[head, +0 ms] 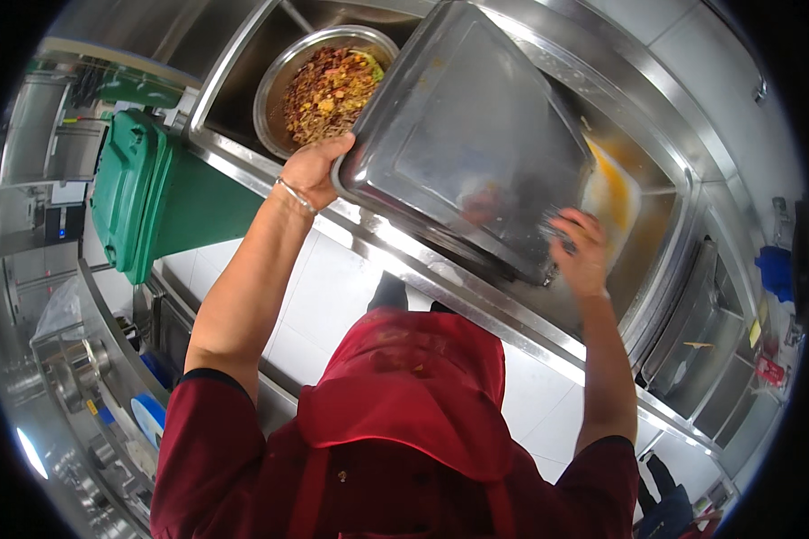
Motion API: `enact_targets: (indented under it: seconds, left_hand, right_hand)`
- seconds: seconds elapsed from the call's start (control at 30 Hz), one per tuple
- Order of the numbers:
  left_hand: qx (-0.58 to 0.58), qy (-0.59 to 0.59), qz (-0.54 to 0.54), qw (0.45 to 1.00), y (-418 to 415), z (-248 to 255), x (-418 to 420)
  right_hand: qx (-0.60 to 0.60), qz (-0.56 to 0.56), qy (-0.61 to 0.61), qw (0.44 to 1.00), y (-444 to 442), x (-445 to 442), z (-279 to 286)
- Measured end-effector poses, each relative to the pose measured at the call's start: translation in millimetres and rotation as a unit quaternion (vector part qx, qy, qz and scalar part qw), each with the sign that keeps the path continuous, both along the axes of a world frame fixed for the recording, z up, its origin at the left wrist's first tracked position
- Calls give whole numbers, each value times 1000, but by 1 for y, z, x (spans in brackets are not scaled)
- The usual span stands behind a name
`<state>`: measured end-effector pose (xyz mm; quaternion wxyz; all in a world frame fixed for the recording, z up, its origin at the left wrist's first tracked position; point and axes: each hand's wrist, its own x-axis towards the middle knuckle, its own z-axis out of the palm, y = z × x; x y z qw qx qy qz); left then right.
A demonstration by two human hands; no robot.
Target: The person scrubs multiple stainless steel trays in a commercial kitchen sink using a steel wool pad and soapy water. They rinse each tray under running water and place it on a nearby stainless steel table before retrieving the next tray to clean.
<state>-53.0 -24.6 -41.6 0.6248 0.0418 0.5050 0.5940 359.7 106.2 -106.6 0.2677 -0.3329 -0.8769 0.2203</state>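
A large rectangular stainless-steel pan is tilted across the sink, its wet flat underside facing me. My left hand grips its near left corner, the thumb on the outer face. At the pan's lower right end, my right hand holds what looks like a steel wire scourer against the metal; motion blurs it. Beyond the pan, the right sink basin holds foamy water and something white with an orange streak, partly hidden. A round steel bowl of food scraps stands in the left basin, partly behind the pan.
A green lidded wheelie bin stands left of the sink. Further right is another steel basin with a scrap in it. Steel shelving with pots lies behind on the left. Part of another person shows at lower right.
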Motion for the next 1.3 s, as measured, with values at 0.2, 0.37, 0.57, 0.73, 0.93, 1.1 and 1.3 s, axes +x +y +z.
enact_targets:
  seconds: [0.2, 0.37, 0.57, 0.73, 0.93, 1.1, 1.3]
  left_hand:
    - [-113, 183, 66, 974, 18, 4, 41]
    - [-188, 228, 124, 947, 11, -18, 34]
    - [-151, 158, 72, 973, -2, -43, 15]
    - [-159, 156, 78, 972, 3, -48, 12]
    - [-202, 225, 102, 948, -3, -58, 12]
    - [-203, 254, 74, 943, 1, -62, 14]
    - [-185, 181, 101, 961, 7, -69, 10]
  right_hand:
    - [8, 77, 153, 985, -73, -185, 55]
    - [-17, -53, 3, 998, -52, -138, -21]
    - [-34, -181, -67, 981, 20, 38, -183]
    - [-277, -379, -144, 871, 57, 118, -227]
    - [-345, -269, 82, 895, 36, -2, -83]
    - [-151, -68, 175, 971, -36, -146, -29]
    - [-72, -123, 18, 990, -48, -178, -43]
